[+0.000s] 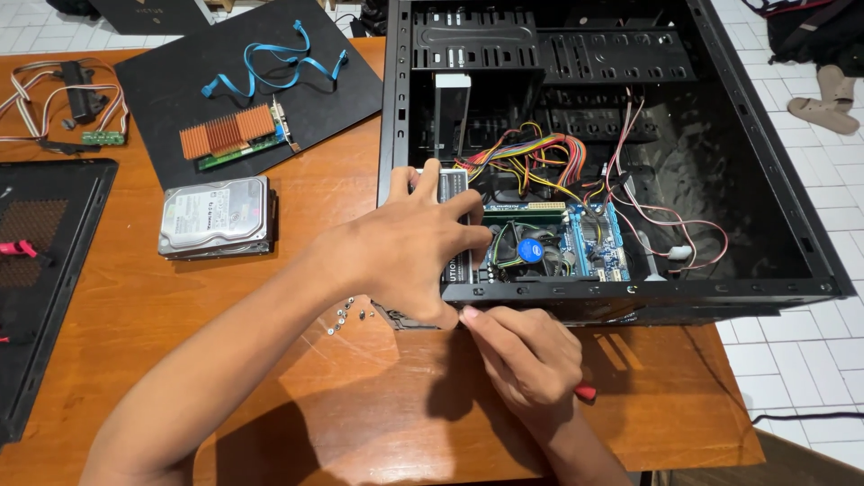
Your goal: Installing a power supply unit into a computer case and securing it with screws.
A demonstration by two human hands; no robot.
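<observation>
An open black computer case [792, 234] lies on its side on the wooden table. Inside it are a blue motherboard [594, 243] with a round CPU fan [526, 250] and a bundle of coloured wires [531, 157]. My left hand [414, 247] grips the near left corner of the case, fingers spread over a grey power supply [450, 184]. My right hand [522, 355] is closed around a red-handled screwdriver [585, 392], its fingertips pressed to the case's lower edge. The screwdriver's tip is hidden behind my fingers.
Several small screws [346, 315] lie by my left wrist. A hard drive [216, 216] sits to the left, beyond it a card with a copper heatsink [229, 135] and blue cables [270, 63] on a black mat. A black side panel [40, 270] lies far left.
</observation>
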